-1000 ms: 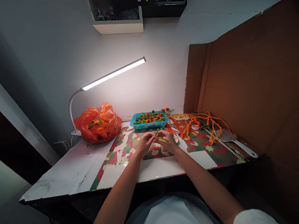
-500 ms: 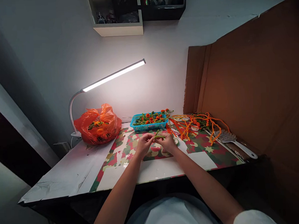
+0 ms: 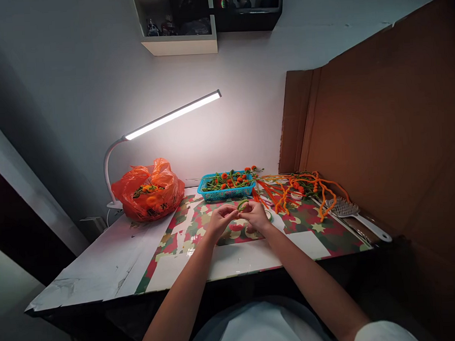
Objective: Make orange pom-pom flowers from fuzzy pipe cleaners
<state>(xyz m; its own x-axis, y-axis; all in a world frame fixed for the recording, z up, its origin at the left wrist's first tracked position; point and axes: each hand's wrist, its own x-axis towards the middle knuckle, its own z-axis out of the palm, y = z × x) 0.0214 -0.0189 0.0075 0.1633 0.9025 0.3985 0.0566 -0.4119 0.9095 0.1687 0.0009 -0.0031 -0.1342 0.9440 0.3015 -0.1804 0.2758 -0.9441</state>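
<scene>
A short green pipe cleaner [image 3: 243, 205], bent into a curve, is pinched between my two hands above the middle of the table. My left hand [image 3: 221, 219] has its fingers closed at the left end of it. From the other side, my right hand [image 3: 256, 216] grips it with thumb and fingertips, and the fingertips of both hands nearly meet. Just behind my right hand lies a roll of green tape [image 3: 268, 215], partly covered by the hand. Beyond the hands stands a blue basket [image 3: 228, 193] with orange flower heads on green stems.
An orange plastic bag [image 3: 150, 192] of flowers sits at the left below a lit lamp [image 3: 173, 115]. Orange pipe cleaners [image 3: 286, 198] lie in a tangle at the right, near a white brush [image 3: 362, 219]. A cardboard panel [image 3: 377, 122] borders the right side.
The green pipe cleaner is bent into a tighter curve, where before it lay more stretched out with one end sticking up. Both hands stay at about the same spot.
</scene>
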